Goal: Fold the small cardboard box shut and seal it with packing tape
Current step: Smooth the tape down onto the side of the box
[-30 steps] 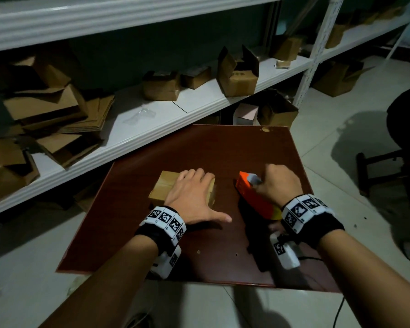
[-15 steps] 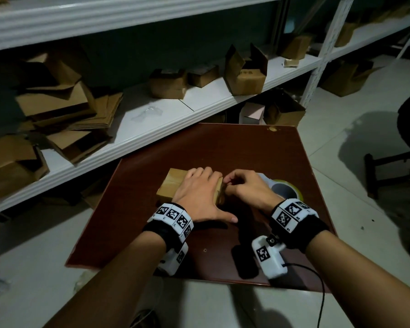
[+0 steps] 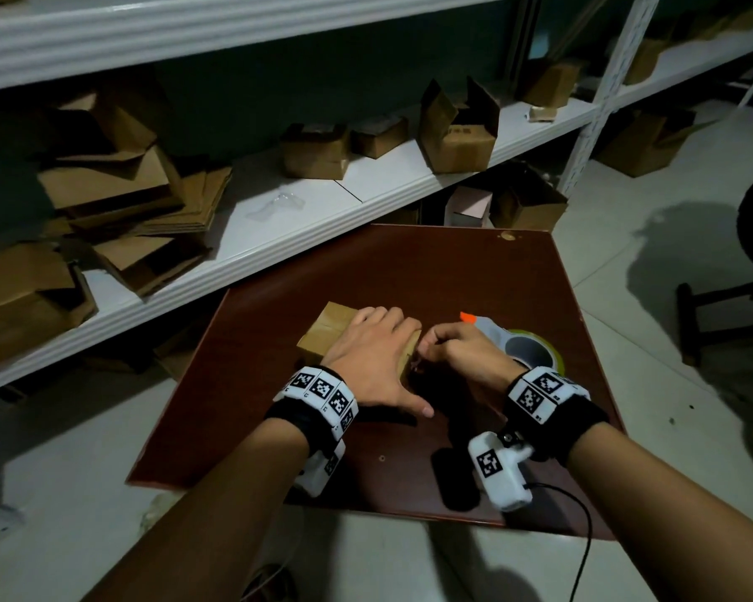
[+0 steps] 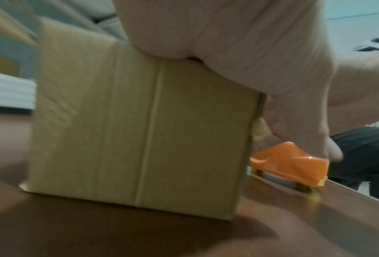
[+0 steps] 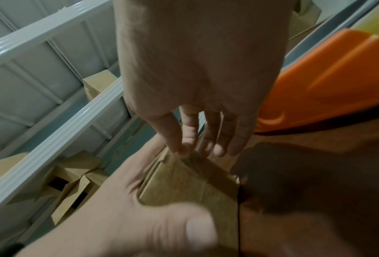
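Observation:
A small brown cardboard box [image 3: 326, 333] stands on the dark red table [image 3: 409, 271], flaps folded down and a tape strip along its top seam. My left hand [image 3: 374, 358] lies flat on the box top, thumb spread toward me; the left wrist view shows the palm resting on the box [image 4: 140, 132]. My right hand [image 3: 457, 356] is against the box's right side. Its fingertips [image 5: 206, 142] touch the upper right edge of the box [image 5: 188, 187]. Just behind the right hand lies the orange and white tape dispenser [image 3: 518, 345], held by neither hand.
A white shelf unit [image 3: 279, 236] runs along the table's far edge, holding flattened cartons [image 3: 118, 197] and several small boxes [image 3: 457, 132]. More boxes sit under the shelf [image 3: 527, 206]. A dark stool [image 3: 722, 319] stands on the tiled floor to the right.
A second ago my right hand held the orange tape dispenser beside the box. It has laid it on the table and moved left to the box's right edge. The left hand stays on top.

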The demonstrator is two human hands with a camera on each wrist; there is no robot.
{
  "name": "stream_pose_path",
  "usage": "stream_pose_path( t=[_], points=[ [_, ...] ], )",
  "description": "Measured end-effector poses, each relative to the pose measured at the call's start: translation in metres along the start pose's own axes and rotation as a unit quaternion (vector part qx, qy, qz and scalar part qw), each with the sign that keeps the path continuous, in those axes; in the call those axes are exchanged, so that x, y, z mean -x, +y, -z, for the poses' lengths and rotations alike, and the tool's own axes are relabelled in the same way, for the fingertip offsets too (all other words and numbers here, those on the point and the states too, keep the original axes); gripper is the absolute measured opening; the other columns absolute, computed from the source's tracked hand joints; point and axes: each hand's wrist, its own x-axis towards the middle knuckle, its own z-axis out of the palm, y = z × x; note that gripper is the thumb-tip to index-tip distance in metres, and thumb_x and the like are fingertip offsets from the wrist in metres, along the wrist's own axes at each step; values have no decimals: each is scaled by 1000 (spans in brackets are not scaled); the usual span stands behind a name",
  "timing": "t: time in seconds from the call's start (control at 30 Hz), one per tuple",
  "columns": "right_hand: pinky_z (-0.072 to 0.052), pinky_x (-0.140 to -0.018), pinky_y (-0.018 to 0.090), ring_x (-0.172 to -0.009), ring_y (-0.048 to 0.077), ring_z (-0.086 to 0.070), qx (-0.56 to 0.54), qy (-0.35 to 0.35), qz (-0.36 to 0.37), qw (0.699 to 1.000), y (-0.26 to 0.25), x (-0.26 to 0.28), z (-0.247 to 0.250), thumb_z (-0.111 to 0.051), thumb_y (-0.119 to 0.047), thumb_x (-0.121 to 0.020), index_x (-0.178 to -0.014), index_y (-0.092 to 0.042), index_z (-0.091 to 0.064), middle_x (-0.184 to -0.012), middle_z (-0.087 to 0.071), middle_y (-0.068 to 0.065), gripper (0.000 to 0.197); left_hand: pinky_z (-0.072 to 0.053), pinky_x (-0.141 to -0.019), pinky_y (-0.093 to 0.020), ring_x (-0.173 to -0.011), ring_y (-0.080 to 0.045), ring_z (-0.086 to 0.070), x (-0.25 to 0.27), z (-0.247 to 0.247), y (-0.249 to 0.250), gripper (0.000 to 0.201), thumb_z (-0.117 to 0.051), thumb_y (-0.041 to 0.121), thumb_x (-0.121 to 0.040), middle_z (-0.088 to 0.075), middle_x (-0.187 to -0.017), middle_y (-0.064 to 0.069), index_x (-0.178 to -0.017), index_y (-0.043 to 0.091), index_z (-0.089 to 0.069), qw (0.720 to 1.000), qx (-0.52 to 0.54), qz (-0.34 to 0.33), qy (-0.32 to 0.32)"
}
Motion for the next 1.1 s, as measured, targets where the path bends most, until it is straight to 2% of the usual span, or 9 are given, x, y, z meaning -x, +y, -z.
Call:
stream_pose_path(
  t=[0.17, 0.4, 0.47, 0.57, 0.67, 0.77, 0.83, 0.97, 1.1],
  points=[
    [-54, -85, 47, -81, 18, -63, 50, -11, 31, 998, 4, 1, 3, -70, -16, -88, -68, -21, -71, -79, -70, 0, 20, -30, -118, -41, -124, -21, -45, -1, 0, -4, 113, -68, 89, -59, -47, -131, 3, -147, 24, -42, 999, 1, -44, -12],
    [-49, -83, 35, -86, 19, -64, -32, -46, 15, 998, 0, 7, 14, -68, -11, -96, -73, -18, -71, -82, -70, 2, 24, -30, -120, -41, -133, -23, -39, -4, -2, -8, 115, -76, 83, -58, -42, -140, -1, -150, 24, -40, 999, 5, -52, -14],
    [-50, -76, 34, -78, 20, -64, -103, -74, -19, 992, 1, 12, 13, -73, -9, -93, -76, -12, -70, -81, -71, 7, 17, -24, -125, -44, -143, -27, -30, -4, -3, -8, 119, -79, 81, -57, -35, -149, -4, -154, 26, -37, 999, 1, -47, -15],
    [-54, -64, 32, -66, 25, -62, -212, -107, -70, 969, 3, 19, 12, -74, 4, -87, -80, -1, -66, -80, -68, 22, 12, -3, -131, -51, -153, -31, -16, -3, -3, -9, 124, -80, 80, -59, -24, -158, -9, -162, 35, -27, 999, -14, -42, -21],
    [-60, -68, 33, -69, 26, -67, -237, -104, -107, 960, 4, 21, 14, -83, 1, -74, -79, -4, -65, -81, -71, 24, 19, 6, -130, -56, -156, -34, -9, -1, 1, -10, 126, -79, 79, -66, -16, -164, -12, -166, 46, -9, 998, -32, -45, -33],
    [-61, -67, 31, -68, 24, -69, -259, -95, -126, 953, 4, 23, 7, -80, 3, -79, -82, -3, -66, -79, -72, 21, 16, 8, -128, -57, -160, -36, 4, 1, 5, -11, 124, -79, 71, -74, -6, -170, -16, -165, 49, 3, 998, -33, -34, -47],
    [-59, -60, 27, -64, 21, -66, -279, -90, -134, 947, 3, 26, -2, -79, 3, -82, -86, 1, -68, -76, -72, 19, 12, 6, -130, -58, -161, -38, 12, 2, 5, -11, 129, -80, 68, -77, 2, -173, -18, -165, 45, 11, 997, -52, -22, -58],
    [-58, -59, 24, -68, 18, -69, -265, -73, -144, 951, 7, 26, -10, -88, -13, -66, -96, 0, -75, -85, -76, 18, 36, -2, -131, -58, -161, -37, 20, 1, 7, -13, 149, -84, 68, -72, 15, -174, -19, -165, 23, 23, 994, -64, 35, -83],
    [-59, -61, 22, -71, 16, -70, -254, -69, -150, 953, 3, 26, -12, -84, -7, -80, -88, -5, -75, -86, -78, 15, 12, -4, -130, -59, -158, -41, 26, 0, 10, -15, 159, -84, 70, -68, 27, -171, -21, -161, 8, 28, 988, -61, 103, -99]
  ],
)
